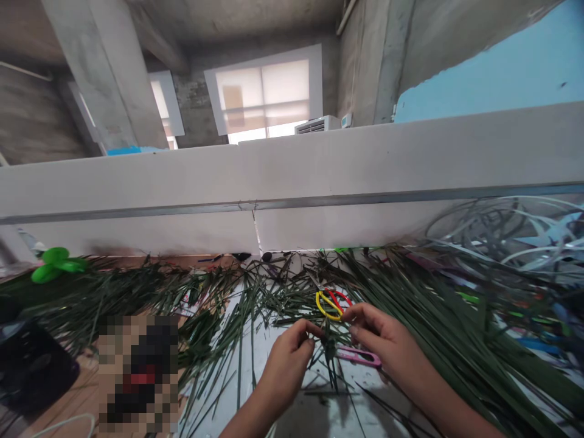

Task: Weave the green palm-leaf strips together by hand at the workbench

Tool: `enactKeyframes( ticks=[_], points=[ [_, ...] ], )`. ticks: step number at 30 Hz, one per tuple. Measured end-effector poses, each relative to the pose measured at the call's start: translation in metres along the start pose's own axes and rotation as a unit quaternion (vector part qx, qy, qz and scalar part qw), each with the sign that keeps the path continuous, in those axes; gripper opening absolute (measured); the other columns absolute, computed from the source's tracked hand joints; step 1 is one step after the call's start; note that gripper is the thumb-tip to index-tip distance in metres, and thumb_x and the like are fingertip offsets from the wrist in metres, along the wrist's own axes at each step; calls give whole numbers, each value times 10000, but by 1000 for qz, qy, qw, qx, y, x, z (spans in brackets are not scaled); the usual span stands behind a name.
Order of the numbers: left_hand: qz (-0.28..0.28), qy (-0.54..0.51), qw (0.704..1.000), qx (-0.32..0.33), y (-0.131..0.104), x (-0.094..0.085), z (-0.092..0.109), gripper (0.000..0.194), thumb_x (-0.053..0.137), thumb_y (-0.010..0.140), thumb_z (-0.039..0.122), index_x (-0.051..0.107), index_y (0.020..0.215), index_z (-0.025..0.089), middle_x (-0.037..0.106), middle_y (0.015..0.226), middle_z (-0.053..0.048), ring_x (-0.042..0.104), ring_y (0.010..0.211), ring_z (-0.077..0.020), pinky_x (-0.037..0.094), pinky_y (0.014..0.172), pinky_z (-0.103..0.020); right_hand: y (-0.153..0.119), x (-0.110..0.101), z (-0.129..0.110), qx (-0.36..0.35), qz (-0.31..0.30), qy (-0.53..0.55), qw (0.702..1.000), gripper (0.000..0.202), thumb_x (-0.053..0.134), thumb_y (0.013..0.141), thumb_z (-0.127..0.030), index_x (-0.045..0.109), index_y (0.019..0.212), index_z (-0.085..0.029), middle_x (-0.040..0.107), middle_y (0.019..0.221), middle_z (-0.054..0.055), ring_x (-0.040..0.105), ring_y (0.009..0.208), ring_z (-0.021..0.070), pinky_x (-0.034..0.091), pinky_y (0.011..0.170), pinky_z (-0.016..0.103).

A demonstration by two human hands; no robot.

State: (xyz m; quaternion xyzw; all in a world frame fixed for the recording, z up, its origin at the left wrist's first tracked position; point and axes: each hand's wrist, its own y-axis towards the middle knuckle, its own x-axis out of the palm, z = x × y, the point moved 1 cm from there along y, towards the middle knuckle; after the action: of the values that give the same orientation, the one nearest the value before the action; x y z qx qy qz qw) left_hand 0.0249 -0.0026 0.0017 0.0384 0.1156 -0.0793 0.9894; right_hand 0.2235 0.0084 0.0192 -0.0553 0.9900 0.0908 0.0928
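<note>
A small knotted piece of green leaf strips [329,350], with loose ends hanging down, is between my two hands. My left hand [289,359] is closed, its index fingertip and thumb at the piece's left side. To the right, my right hand [387,337] has curled fingers, with thumb and index tips close together near the piece's upper right. Whatever thin thing they pinch is too small to make out. Scissors with yellow and red handles [329,306] lie just beyond the piece. A pink-handled tool [360,356] rests beside my right hand, partly behind the strips.
Long green leaves [438,310] cover the right side, and cut strips [201,304] are heaped at left. Coiled pale bands [506,237] stand at far right. A white partition [292,176] bounds the back. A black object [36,365] and a green balloon-like thing [57,264] are at left.
</note>
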Motion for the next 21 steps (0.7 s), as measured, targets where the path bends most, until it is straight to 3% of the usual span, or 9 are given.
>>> enactKeyframes(
  ticks=[10,15,21],
  points=[
    [7,27,999,-19,0,-4,2,209,497,776,174,658,907,195,432,604,62,371,566,-131,268,556,-238,8,-9,8,36,27,10,999,187,558,710,-285,658,855,-224,445,590,-60,416,536,139,319,529,262],
    [2,27,1000,-7,-1,-8,7,162,526,760,180,669,833,200,487,620,45,409,600,-144,287,573,-241,11,-11,3,39,36,46,998,168,600,639,-285,661,776,-207,541,622,-39,469,573,151,358,553,272],
    [9,10,1000,-6,0,-9,6,183,486,750,167,648,832,197,440,569,59,389,544,-131,261,513,-234,9,-12,-5,66,47,96,992,114,639,629,-270,660,727,-217,546,610,-42,479,547,144,365,550,275]
  ],
)
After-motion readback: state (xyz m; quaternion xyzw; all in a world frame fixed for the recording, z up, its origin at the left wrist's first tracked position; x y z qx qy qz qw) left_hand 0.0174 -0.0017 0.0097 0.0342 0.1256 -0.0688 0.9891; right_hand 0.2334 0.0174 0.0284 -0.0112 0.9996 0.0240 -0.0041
